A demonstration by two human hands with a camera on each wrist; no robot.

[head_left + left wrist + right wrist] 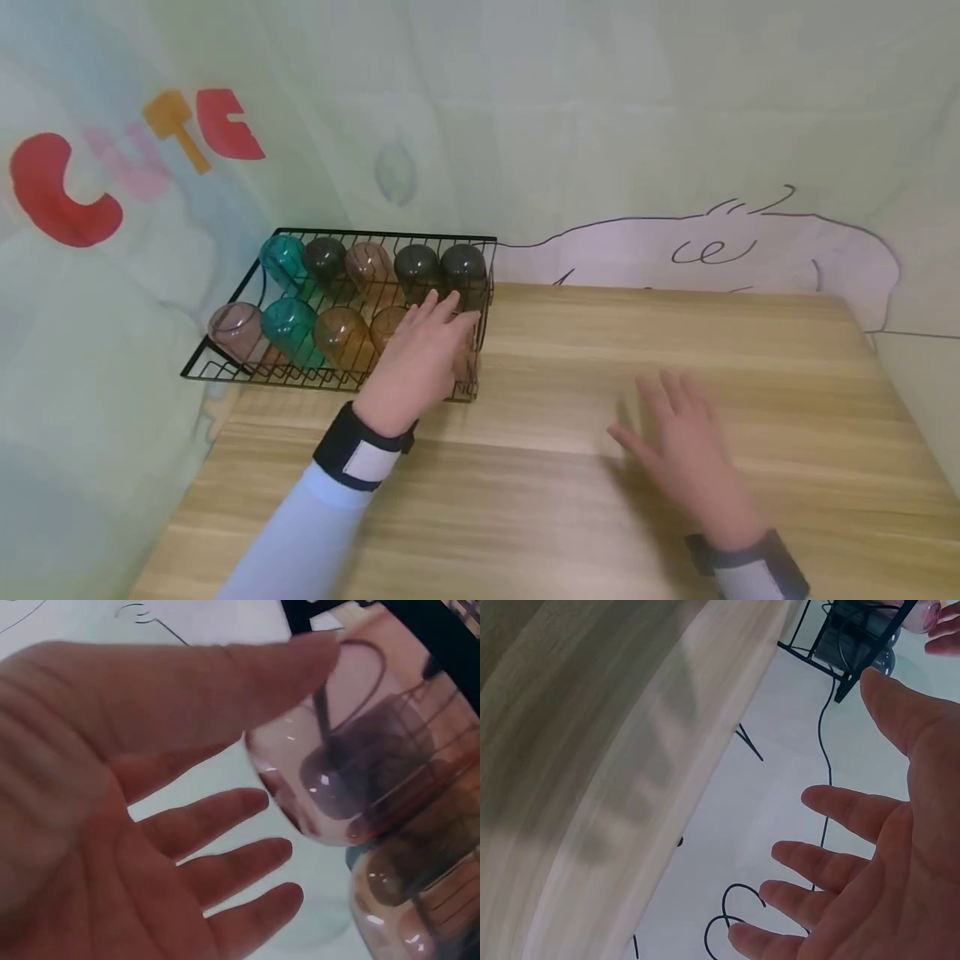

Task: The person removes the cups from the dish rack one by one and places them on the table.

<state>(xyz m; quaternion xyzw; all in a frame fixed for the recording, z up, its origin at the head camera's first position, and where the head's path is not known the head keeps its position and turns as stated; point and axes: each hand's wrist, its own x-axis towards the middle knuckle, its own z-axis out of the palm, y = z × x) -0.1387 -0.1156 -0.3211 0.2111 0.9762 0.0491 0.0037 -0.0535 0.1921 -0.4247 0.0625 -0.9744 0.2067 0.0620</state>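
Observation:
My left hand (416,362) is at the front right corner of a black wire rack (382,234) that holds several upturned coloured glasses. In the left wrist view its fingers are straight and spread, and the thumb overlaps a pinkish clear glass (289,780). An amber glass (382,896) sits beside that one. In the head view the hand covers part of the front row, where a teal glass (291,329) and another amber glass (343,337) show. Away to the right, my right hand (686,454) hovers over the table with spread fingers, holding nothing.
The rack stands at the back left of the wooden table (540,508). Its back row includes a teal glass (283,260) and dark grey glasses (462,267). A printed cloth (600,108) hangs behind the table and along its left side.

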